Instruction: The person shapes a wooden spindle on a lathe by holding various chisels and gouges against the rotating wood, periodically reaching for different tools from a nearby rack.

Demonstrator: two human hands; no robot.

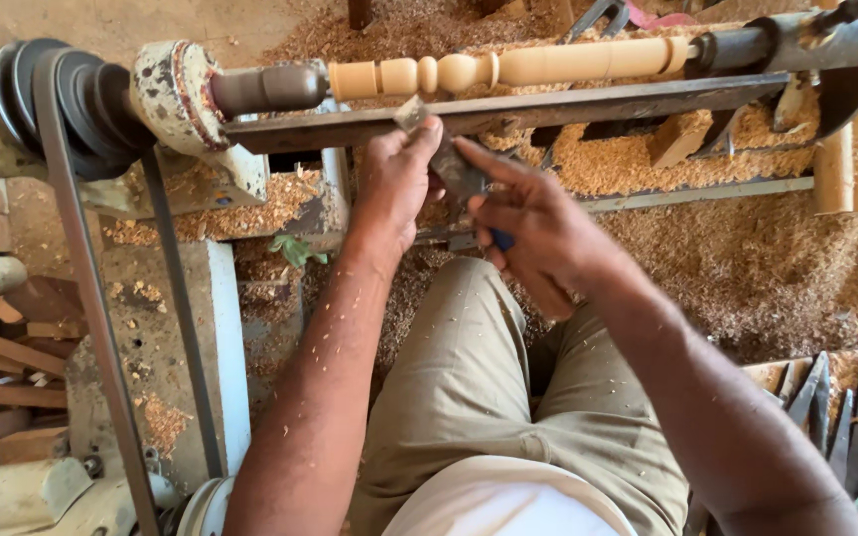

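A pale wooden spindle [508,67], turned into beads and coves at its left end, sits level in the lathe at twelve o'clock, held between a dark drive centre [268,87] and the tailstock [796,40]. Just below it runs a long steel tool rest [588,102]. The left hand [396,184] is curled closed over the flat metal chisel [439,149], pressing its blade onto the rest just under the spindle's beaded end. The right hand [533,223], at about four o'clock from the left, is clenched around the chisel's handle end. A stepped pulley [71,104] with its belt [86,288] sits at ten o'clock. Sawdust [747,258] heaps under the lathe, and spare chisels [836,417] lie at four o'clock.
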